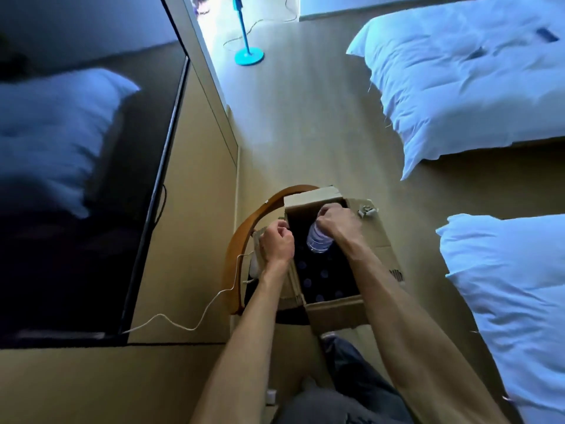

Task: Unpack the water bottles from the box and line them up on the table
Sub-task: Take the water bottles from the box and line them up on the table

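bottle [319,240]: half out of the box [334,312], top in your right hand [334,223]
right fingers: curled round it
left hand [276,243]: pinching the side flap [260,240]
progress: early; caps [324,273] left inside, none lined up in view

A wooden chair [241,228] carries the open cardboard box [336,313].
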The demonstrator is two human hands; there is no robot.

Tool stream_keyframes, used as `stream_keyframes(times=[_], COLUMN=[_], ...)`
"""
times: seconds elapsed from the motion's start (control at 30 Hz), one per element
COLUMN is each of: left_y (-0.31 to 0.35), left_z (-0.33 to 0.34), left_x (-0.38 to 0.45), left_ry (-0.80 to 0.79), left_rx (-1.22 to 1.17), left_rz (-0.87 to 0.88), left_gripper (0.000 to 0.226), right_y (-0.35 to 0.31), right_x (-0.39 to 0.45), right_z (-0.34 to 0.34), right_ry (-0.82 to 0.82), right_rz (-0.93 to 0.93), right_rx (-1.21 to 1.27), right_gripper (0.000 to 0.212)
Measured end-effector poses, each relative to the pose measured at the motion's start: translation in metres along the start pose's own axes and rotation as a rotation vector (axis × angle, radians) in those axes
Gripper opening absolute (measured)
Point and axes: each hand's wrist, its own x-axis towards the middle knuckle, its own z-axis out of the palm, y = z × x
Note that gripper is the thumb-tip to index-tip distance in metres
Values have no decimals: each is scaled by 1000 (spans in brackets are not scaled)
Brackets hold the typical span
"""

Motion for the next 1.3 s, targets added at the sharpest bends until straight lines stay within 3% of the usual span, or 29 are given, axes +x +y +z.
stream_keyframes(times=[0.1, 0.2, 0.33, 0.4, 0.47, 0.53, 0.63, 0.73, 0.8, 0.87, 1.07, 1.2, 1.3], left_y=[22, 39, 50, 61, 79, 100, 118, 132, 137, 140, 122, 103, 91], left_z=[-19, -38, -68, -82, -95, -110, -119, -127, -134, -141, -131, -127, -144], left_x=[-12, -28, -55, -64, -80, -96, -116, -140, -160, -189, -264, -320, -356], left_ry=[-9, -71, -344, -535, -621, -526, -341, -154, -146, -236, -153, -42, 148], left_rx=[-145, -186, -504, -738, -1044, -1206, -1129, -1160, -1255, -1347, -1445, -1455, -1371], left_rz=[-37, -33, -219, -350, -343, -257, -120, -102, -73, -28, 59, 93, 145], left_gripper=[6, 29, 63, 68, 72, 67, 43, 44, 47, 50, 50, 55, 60], right_y=[-29, -51, -73, -85, -97, -109, -127, -142, -148, -147, -118, -100, -96], right_x=[-37, -82, -142, -164, -180, -193, -207, -221, -235, -254, -298, -339, -383], right_z=[-47, -99, -164, -189, -207, -215, -215, -207, -200, -192, -167, -144, -128], right_ry=[65, 77, 14, -9, -46, -98, -103, 102, 242, 235, -213, -712, -744], right_rz=[-146, -266, -503, -601, -682, -734, -824, -1008, -1114, -1166, -1288, -1324, -1331], right_rx=[-10, 59, 250, 324, 379, 377, 368, 395, 384, 428, 682, 658, 660], right_gripper=[31, 26, 10, 8, 7, 6, 11, 22, 32, 33, 27, 43, 40])
